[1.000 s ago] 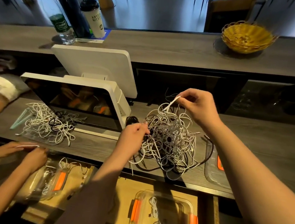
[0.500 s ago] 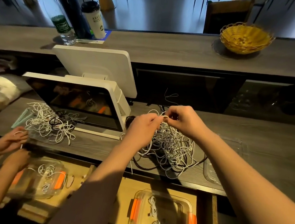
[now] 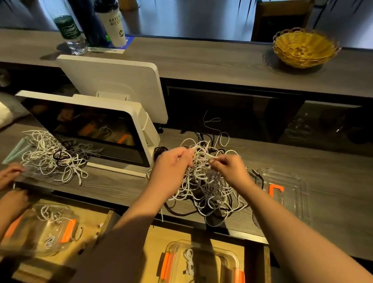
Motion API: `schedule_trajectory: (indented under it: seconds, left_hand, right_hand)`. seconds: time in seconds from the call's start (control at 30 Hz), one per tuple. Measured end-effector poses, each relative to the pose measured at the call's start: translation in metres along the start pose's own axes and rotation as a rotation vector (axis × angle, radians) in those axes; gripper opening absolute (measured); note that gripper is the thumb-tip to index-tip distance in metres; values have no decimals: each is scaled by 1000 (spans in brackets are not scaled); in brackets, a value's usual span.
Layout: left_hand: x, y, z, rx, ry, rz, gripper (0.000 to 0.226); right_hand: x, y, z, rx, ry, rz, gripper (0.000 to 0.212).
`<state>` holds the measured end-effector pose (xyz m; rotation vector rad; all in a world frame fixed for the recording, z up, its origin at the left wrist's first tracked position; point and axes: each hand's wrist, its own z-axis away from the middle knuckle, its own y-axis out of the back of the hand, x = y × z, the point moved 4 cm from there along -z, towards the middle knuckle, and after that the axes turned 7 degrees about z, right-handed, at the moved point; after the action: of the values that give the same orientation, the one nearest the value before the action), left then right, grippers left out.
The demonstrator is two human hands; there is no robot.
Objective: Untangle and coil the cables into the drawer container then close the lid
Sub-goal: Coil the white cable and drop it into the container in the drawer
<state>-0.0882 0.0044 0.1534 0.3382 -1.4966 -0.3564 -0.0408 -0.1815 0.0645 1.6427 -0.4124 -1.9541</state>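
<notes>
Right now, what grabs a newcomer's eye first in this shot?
The cable tangle mid-counter, white and black strands, with the left hand and right hand both pinching strands at its top. Next, the open container with orange clips in the drawer below, a few white cables already inside, and its clear lid lying on the counter to the right. A second tangle sits at left by the white screen.

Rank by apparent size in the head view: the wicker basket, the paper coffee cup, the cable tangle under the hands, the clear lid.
1. Cable tangle.
2. Wicker basket and clear lid: alike; the basket sits farther away, so unsure.
3. Paper coffee cup.
</notes>
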Motion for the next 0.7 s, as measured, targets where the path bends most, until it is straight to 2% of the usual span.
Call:
schedule_trajectory:
  seconds: [0.17, 0.3, 0.43, 0.6, 0.7]
  left_hand:
    - [-23, 2, 2, 33, 114, 33, 41]
    - [-31, 0, 0, 27, 165, -14, 39]
    - [-34, -3, -6, 17, 215, -131, 25]
    - [-8, -17, -14, -64, 114, -142, 34]
    - [1, -28, -20, -161, 133, -284, 42]
  right_hand:
    - [-35, 52, -8, 245, 130, -192, 17]
    - [-57, 76, -8, 359, 242, -164, 14]
    - [-55, 62, -5, 250, 254, 68, 18]
    - [-53, 30, 1, 81, 386, 344, 21]
    - [-56, 20, 3, 53, 427, 415, 20]
